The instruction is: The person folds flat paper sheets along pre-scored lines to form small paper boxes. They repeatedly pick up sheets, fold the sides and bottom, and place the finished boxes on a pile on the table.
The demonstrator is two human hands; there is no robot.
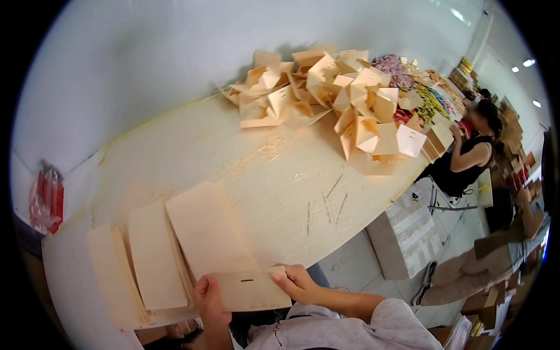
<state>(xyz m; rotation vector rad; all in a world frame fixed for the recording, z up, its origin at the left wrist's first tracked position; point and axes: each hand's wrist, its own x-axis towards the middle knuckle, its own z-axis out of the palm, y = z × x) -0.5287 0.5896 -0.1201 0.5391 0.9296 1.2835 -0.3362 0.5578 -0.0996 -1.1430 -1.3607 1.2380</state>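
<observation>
Holding a pale slotted wooden panel [249, 290] at the surface's [280, 181] near edge, left hand [210, 300] and right hand [297, 283] each grip one end. Flat wooden sheets [175, 251] lie alongside; folded wooden pieces [326, 99] heap at the far edge by a white wall [146, 52].

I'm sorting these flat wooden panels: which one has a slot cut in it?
The small panel held between the left hand and right hand, at the table's near edge. A short dark slot shows near its top; the three stacks beside it show none.

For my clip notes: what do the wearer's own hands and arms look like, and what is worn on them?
Both hands are bare, with no gloves, rings or watch showing. The left hand has a bare wrist; the right hand leads to a bare forearm, with a loose pale short sleeve at the upper arm.
</observation>
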